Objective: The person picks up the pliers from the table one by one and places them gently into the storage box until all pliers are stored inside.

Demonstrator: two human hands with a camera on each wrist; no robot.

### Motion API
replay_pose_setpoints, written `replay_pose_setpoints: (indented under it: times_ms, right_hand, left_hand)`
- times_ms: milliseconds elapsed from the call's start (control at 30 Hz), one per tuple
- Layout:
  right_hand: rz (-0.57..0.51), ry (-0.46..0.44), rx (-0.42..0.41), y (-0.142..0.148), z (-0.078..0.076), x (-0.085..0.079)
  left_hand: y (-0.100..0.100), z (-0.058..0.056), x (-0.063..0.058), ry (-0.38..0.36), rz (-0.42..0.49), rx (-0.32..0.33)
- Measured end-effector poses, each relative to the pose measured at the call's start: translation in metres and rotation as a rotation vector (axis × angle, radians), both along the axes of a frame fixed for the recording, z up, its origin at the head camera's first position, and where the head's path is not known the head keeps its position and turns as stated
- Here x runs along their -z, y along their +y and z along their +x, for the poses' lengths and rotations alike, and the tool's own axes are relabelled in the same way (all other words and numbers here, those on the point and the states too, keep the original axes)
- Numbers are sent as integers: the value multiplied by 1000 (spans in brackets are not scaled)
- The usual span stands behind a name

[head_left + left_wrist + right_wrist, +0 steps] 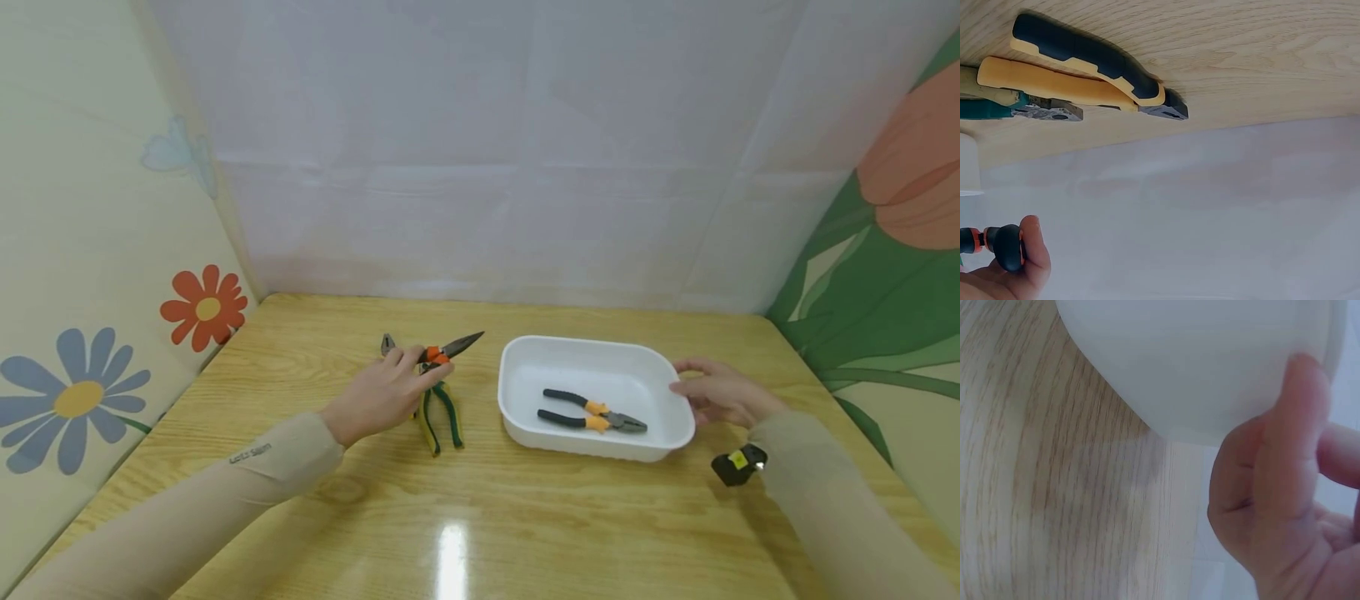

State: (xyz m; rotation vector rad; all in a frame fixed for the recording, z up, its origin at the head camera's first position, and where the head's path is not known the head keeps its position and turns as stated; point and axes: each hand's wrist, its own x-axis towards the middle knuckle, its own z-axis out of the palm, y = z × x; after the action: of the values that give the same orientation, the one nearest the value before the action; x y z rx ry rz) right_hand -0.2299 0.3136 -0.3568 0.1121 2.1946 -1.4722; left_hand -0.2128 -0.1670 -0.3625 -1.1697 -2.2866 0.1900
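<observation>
My left hand (378, 398) grips needle-nose pliers (459, 345) with black-and-orange handles, their pointed tip to the right above the table. In the left wrist view the hand (1007, 275) has its thumb along the rounded handle end (1009, 249). Beneath it lie green-and-yellow-handled pliers (454, 417) and black-and-yellow-handled pliers (1094, 62), mostly hidden by the hand in the head view. My right hand (723, 394) holds the right end of a white plastic tray (585, 444), fingers at the rim. Inside the tray lie pliers (597, 414) with black-and-orange handles, tip to the right.
The wood-grain table (480, 517) ends at a pale cloth backdrop (465, 225). Flower-printed panels (82, 250) stand along the left and right sides. A small black wrist camera (738, 465) sits on the right sleeve.
</observation>
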Motion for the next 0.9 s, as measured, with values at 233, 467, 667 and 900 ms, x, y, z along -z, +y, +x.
replay_pose_setpoints:
  times_ms: [233, 467, 667, 900]
  right_hand:
    - [1, -5, 4, 2, -2, 2]
    - [-19, -3, 10, 3, -3, 3]
    - [-21, -3, 13, 2, -1, 2]
    - [-9, -14, 21, 1, -2, 1]
  left_hand:
    - [4, -2, -1, 13, -4, 14]
    - [10, -4, -3, 21, -34, 22]
    - [16, -7, -3, 32, -65, 44]
    - [22, -9, -1, 59, -100, 54]
